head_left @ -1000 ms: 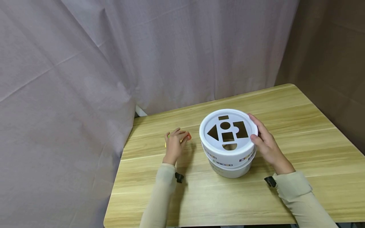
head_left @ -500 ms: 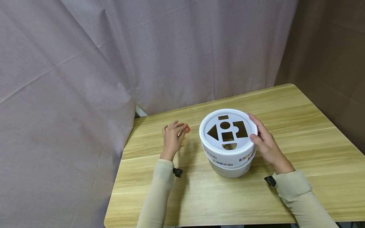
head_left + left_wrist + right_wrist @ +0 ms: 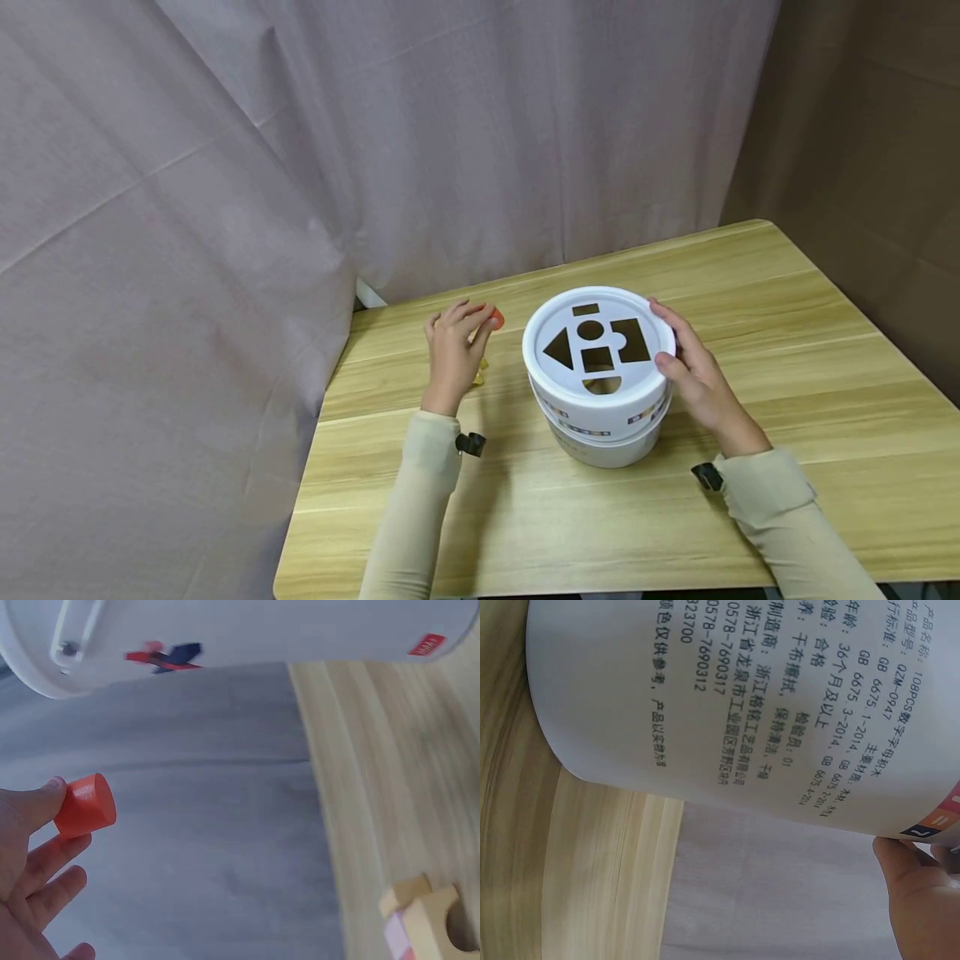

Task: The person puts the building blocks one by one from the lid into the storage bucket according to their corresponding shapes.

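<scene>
My left hand pinches an orange-red cylinder block between thumb and fingertips, its flat round end facing outward. It is raised to the left of a white bucket. The bucket's lid has cut-out holes: a triangle, a circle, rectangles, a half-round and a notched shape. My right hand grips the bucket at the right of its rim, thumb at the lid's edge and fingers round the far side. In the right wrist view, printed text covers the bucket wall.
Several small wooden blocks, one with a curved notch, lie on the wooden table below my left hand. In the head view they show as yellow pieces, partly covered by that hand. A grey curtain hangs behind the table.
My left hand has lifted and moved toward the back of the table with the cylinder block, uncovering part of the yellow pieces. My right hand and the bucket have stayed nearly still.
</scene>
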The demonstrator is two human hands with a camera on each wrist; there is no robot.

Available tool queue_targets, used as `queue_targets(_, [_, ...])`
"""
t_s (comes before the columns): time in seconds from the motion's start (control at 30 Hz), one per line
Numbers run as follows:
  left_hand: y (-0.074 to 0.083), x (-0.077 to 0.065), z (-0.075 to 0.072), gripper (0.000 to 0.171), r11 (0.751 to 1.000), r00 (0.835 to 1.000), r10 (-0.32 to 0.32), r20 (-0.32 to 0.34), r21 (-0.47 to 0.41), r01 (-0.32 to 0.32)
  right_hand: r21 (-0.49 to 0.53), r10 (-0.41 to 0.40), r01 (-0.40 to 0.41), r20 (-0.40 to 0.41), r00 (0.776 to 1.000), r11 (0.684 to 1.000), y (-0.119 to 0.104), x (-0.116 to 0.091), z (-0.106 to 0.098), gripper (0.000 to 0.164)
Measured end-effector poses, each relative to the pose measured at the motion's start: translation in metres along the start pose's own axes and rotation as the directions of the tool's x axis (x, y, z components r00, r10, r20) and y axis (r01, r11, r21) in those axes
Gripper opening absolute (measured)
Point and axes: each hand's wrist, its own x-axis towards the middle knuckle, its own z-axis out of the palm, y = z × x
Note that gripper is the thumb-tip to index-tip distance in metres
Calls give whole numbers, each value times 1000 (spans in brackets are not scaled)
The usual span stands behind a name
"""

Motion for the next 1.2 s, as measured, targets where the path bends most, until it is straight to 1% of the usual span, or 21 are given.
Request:
queue_targets(0.2, [16, 10, -6, 24, 997, 997, 62, -42, -41, -63, 4, 0, 0, -6, 1000, 1000, 1, 0, 1, 64])
queue_targets(0.37, [28, 13, -10, 23, 991, 991, 121, -60, -44, -124, 33, -7, 8, -11, 1000, 999, 2, 0, 2, 64])
queue_targets(0.53, [40, 15, -11, 22, 987, 988, 150, -34, -59, -152, 62, -13, 14, -17, 1000, 998, 4, 0, 4, 64])
queue_targets(0.77, [55, 18, -10, 25, 982, 987, 160, 29, -108, -156, 39, -3, 4, -19, 1000, 999, 4, 1, 3, 63])
queue_targets(0.97, [65, 20, -4, 27, 979, 984, 160, 75, -142, -148, 36, 1, 0, -21, 1000, 999, 4, 2, 4, 63])
queue_targets(1.2, [74, 23, 3, 25, 970, 976, 197, 88, -164, -181, 45, -11, 11, -18, 1000, 999, 3, 1, 5, 64])
